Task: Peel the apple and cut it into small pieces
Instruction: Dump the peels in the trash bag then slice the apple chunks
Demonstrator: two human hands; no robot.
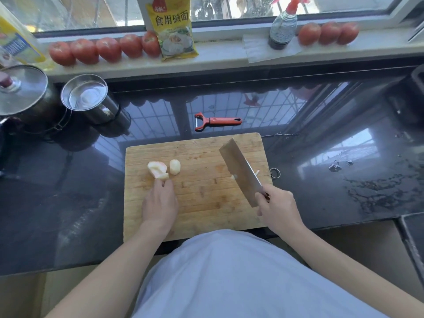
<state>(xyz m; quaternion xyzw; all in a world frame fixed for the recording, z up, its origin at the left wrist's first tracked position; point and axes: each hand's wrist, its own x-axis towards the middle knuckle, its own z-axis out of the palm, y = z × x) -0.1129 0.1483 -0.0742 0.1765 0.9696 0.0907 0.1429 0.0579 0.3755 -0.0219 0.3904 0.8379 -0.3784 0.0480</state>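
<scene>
Peeled apple pieces lie on the left part of the wooden cutting board (pixel 206 203): a larger chunk (pixel 156 168) with a pinkish tint and a smaller piece (pixel 175 166) just right of it. My left hand (pixel 160 204) rests on the board with its fingertips touching the larger chunk's near side. My right hand (pixel 276 206) grips the handle of a broad cleaver (pixel 239 169), whose blade is tilted and raised over the board's right side, apart from the apple. A small pale scrap (pixel 257 172) shows beside the blade.
A red peeler (pixel 216 120) lies on the dark counter behind the board. A steel cup (pixel 88 98) and a lidded pot (pixel 21 92) stand at the back left. Tomatoes (pixel 105 49), a yellow packet (pixel 173 26) and a spray bottle (pixel 283 26) line the windowsill. Wet peel scraps (pixel 339 165) lie to the right.
</scene>
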